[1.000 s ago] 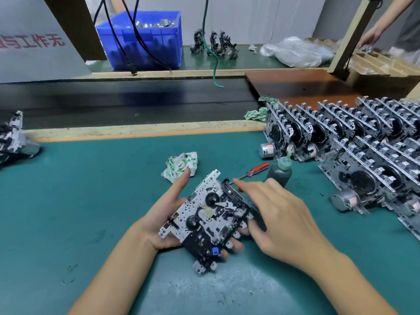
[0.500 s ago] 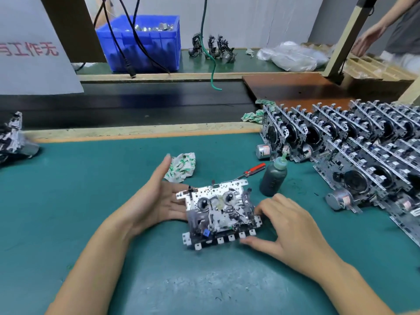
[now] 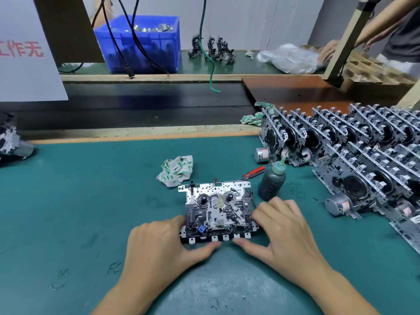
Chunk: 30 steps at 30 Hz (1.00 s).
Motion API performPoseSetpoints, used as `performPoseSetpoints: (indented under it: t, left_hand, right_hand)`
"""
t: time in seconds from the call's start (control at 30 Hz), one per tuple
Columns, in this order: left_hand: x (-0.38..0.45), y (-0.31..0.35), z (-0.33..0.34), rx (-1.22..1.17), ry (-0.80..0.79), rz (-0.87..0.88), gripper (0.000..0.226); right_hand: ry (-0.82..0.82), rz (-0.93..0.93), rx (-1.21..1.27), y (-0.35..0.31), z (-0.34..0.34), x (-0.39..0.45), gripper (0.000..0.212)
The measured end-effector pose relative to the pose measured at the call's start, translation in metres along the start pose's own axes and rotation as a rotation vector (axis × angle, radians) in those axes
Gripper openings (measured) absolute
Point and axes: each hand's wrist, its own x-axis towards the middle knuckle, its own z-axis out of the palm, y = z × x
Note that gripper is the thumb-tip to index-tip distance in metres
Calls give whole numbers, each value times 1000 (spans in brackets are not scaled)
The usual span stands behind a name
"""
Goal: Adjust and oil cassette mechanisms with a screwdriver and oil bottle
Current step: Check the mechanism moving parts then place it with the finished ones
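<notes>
Cassette mechanism (image 3: 217, 210) flat on green mat (image 3: 68, 201), both hands on its near edge.

Left hand (image 3: 159, 244) and right hand (image 3: 284, 230) flank it, fingers curled onto its sides, thumbs under the front key row: gripped from both sides. Oil bottle (image 3: 272, 181) upright just right of it, dark fluid inside, green nozzle. Red-handled screwdriver (image 3: 253, 172) lies behind the bottle. Crumpled rag (image 3: 176, 170) behind the mechanism. Blue bin (image 3: 141, 44) on far bench holds small metal parts. Racked mechanisms (image 3: 352, 151) on the right.
</notes>
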Motion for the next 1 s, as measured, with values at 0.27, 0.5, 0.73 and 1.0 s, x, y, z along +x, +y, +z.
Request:
performPoseSetpoints:
  t: [0.27, 0.5, 0.73, 1.0]
  left_hand:
    - [2, 1, 7, 24, 59, -54, 63]
    - [4, -3, 6, -1, 0, -14, 72]
    - [7, 7, 6, -9, 6, -88, 68]
    - [7, -7, 4, -24, -54, 94, 64]
  right_hand:
    - [-7, -22, 52, 2, 1, 1, 51]
    - [66, 8, -5, -2, 6, 1, 49]
    - [52, -7, 106, -2, 6, 0, 51]
    - [76, 33, 16, -1, 8, 0, 50]
